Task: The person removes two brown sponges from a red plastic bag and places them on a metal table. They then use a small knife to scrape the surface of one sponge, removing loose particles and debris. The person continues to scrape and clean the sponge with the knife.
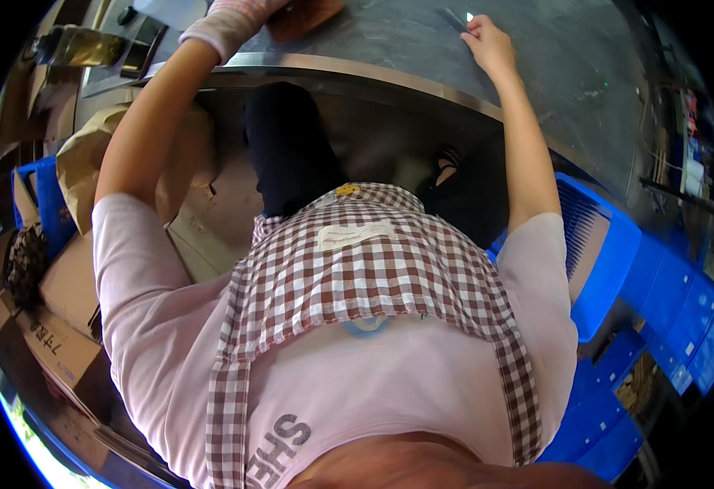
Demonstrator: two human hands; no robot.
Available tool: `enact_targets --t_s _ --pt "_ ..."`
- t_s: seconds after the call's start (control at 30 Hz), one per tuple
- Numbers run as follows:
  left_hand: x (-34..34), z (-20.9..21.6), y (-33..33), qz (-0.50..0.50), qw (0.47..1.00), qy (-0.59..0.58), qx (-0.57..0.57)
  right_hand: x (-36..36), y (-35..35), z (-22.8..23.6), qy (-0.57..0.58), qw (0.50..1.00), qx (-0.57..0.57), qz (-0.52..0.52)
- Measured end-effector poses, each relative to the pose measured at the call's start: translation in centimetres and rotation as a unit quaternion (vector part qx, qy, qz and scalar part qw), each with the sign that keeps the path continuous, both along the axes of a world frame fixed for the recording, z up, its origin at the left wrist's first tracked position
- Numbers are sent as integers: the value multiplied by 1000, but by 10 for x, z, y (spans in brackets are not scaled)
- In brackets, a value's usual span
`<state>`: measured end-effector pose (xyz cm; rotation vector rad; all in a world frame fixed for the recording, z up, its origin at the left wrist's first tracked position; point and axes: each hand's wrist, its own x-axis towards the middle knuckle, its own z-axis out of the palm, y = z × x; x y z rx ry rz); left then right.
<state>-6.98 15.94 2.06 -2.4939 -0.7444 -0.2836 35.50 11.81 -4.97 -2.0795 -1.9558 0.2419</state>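
A small thin tool (pixel 457 18), dark with a bright tip, lies on the grey metal table (pixel 536 65) at the top of the frame, right of centre, directly at the fingertips of the right hand (pixel 489 45). The fingers of that hand are curled closed about the tool's near end; the tool juts up and left from the grip. The left hand (pixel 239 18), in a pink knit glove, sits at the upper left of the frame, resting on a brown flat piece (pixel 304 16) on the same table; whether it clasps the piece cannot be told, the fingers being out of view. Both bare forearms run up from a pink shirt and a brown-checked apron (pixel 373 269) filling the centre. Blue plastic crates (pixel 609 269) stand at the right, cardboard boxes (pixel 68 285) and brown paper (pixel 88 155) at the left.
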Motion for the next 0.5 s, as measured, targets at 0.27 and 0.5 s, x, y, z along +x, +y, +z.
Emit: enact_targets --t_s 0.27,0.5 --pt "-9 16 -34 130 952 -195 -198 -38 -53 27 656 748 -68 74" --pt "24 -11 -96 77 619 -625 -469 -161 -122 82 734 610 -146 261"
